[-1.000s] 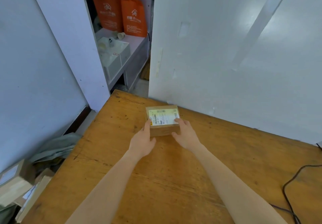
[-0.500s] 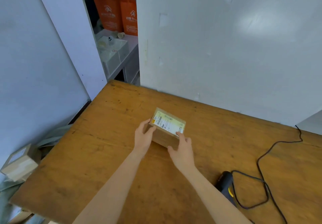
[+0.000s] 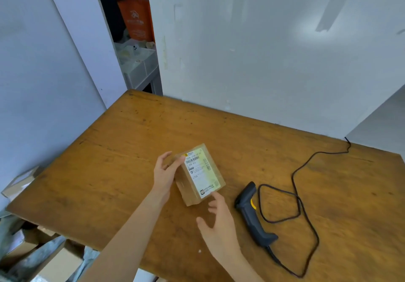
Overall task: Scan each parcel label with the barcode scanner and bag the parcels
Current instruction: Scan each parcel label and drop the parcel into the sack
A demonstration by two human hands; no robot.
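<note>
A small brown cardboard parcel with a white and yellow label on top lies in the middle of the wooden table. My left hand rests against its left side, fingers partly curled on the box. My right hand is just off the parcel's near right corner, fingers spread, one fingertip close to the label's edge. A dark grey barcode scanner with a yellow trigger lies on the table to the right of my right hand, with its black cable looping further right.
White walls stand close behind the table. An open shelf with an orange bag sits at the back left. Several cardboard boxes and grey bags lie on the floor past the table's left edge.
The parcel has been drawn nearer and turned so its label runs lengthwise. My right hand has come off it and opened. The view has swung right, showing the whole scanner.
</note>
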